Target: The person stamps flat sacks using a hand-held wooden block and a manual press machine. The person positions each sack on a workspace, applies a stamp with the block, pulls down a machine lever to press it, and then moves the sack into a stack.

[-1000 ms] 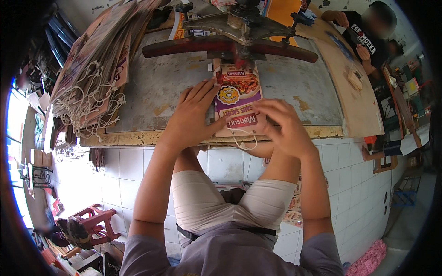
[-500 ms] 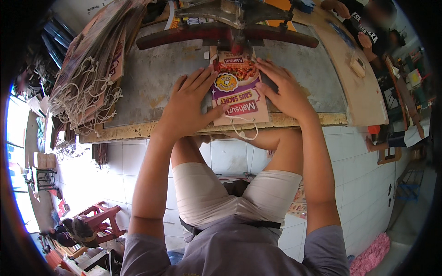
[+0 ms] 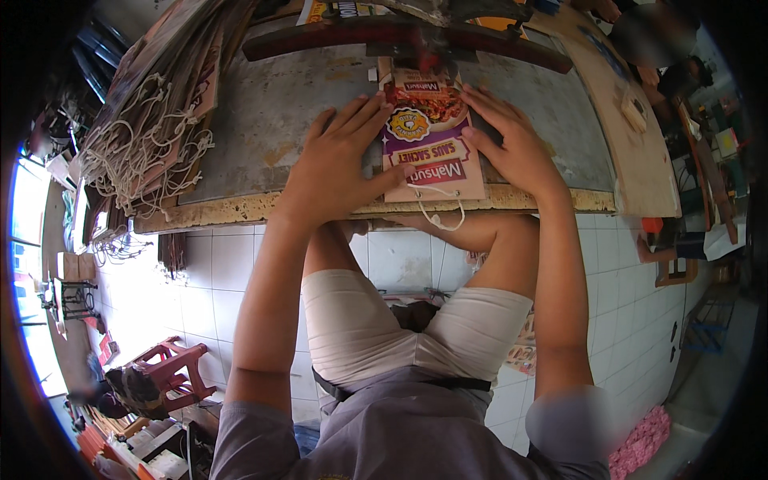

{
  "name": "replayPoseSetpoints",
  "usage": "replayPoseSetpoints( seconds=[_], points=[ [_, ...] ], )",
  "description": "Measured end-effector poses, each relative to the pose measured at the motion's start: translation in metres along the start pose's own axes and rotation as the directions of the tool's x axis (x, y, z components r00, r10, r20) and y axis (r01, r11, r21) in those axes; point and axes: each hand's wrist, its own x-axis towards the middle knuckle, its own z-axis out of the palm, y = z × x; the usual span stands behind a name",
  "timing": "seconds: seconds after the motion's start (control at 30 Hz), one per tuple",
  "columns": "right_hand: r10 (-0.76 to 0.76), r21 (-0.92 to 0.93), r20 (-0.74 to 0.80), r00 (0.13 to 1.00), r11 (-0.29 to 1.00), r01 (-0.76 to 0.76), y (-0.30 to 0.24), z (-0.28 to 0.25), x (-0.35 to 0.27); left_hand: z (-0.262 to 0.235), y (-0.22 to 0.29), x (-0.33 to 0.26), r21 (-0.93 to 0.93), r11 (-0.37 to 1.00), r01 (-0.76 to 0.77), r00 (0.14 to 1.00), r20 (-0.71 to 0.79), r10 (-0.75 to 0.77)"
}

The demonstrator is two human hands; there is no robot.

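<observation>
From where I stand, both hands are spread around a printed card (image 3: 428,150) lying flat on the grey-topped table (image 3: 272,120), close to its near edge. The left hand (image 3: 336,160) lies palm down, fingertips along the card's left side, its thumb stretched out over the near left corner. The right hand (image 3: 514,152) slants in opposite, fingers and thumb apart, tips at the right side. A white cord (image 3: 438,223) loops from the card's near end and droops past the table's edge. Beyond, a dark red bar (image 3: 328,42) spans the table; whether the card's far end runs beneath it, I can't quite make out. Leftward leans a thick pile of boards (image 3: 164,92) with tangled strings (image 3: 164,148).
</observation>
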Motion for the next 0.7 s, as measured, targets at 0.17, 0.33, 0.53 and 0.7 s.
replayPoseSetpoints(
  seconds=[0.17,0.33,0.53,0.7],
  points=[
    [0.008,-0.004,0.011,1.0,1.0,-0.008,-0.0023,-0.001,-0.0003,-0.0006,0.0009,0.0005,-0.015,1.0,-0.001,1.0,-0.008,0.001],
    [0.001,-0.002,0.011,1.0,1.0,-0.001,-0.0002,0.0002,0.0002,-0.0049,0.0029,0.0008,-0.012,1.0,0.022,0.999,0.04,-0.021],
    [-0.006,-0.013,0.01,1.0,1.0,0.006,-0.0016,-0.0001,-0.0001,-0.0049,0.0044,0.0006,-0.001,1.0,0.031,0.999,0.035,-0.031],
    [-0.002,-0.005,0.002,1.0,1.0,0.002,-0.0014,0.0002,-0.0006,-0.0029,0.0036,0.0005,-0.001,1.0,0.007,1.0,0.013,-0.007]
  ],
)
